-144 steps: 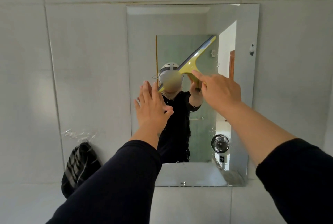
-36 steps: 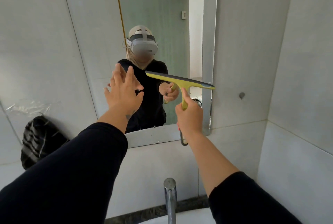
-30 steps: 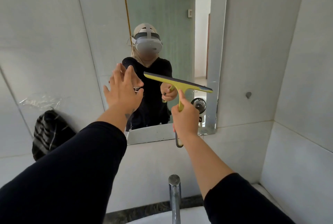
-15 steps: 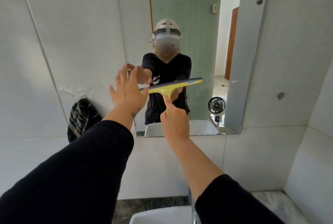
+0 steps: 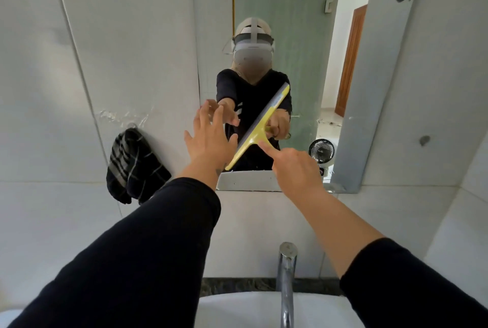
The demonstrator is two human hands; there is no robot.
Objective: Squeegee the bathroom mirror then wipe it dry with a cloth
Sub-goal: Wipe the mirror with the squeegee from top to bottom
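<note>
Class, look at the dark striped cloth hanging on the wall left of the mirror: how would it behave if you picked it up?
The striped cloth droops in soft folds, so it is probably floppy and would sag over the hand. It hangs from one small wall fitting, so it is likely light. Being fabric, it should not slip or break.

A rectangular frameless wall mirror (image 5: 298, 11) hangs on pale grey wall tiles, its lower edge above the basin; its top runs out of the picture. Against the lower part of the glass lies a yellow plastic squeegee with a grey rubber blade (image 5: 257, 127). The blade is tilted, its upper end toward the right and its lower end near the mirror's bottom edge. Its short yellow handle runs off to the lower right into a closed hand. A dark cloth with pale grey stripes (image 5: 134, 166) hangs bunched on the tiled wall, left of the mirror and apart from it.
</note>
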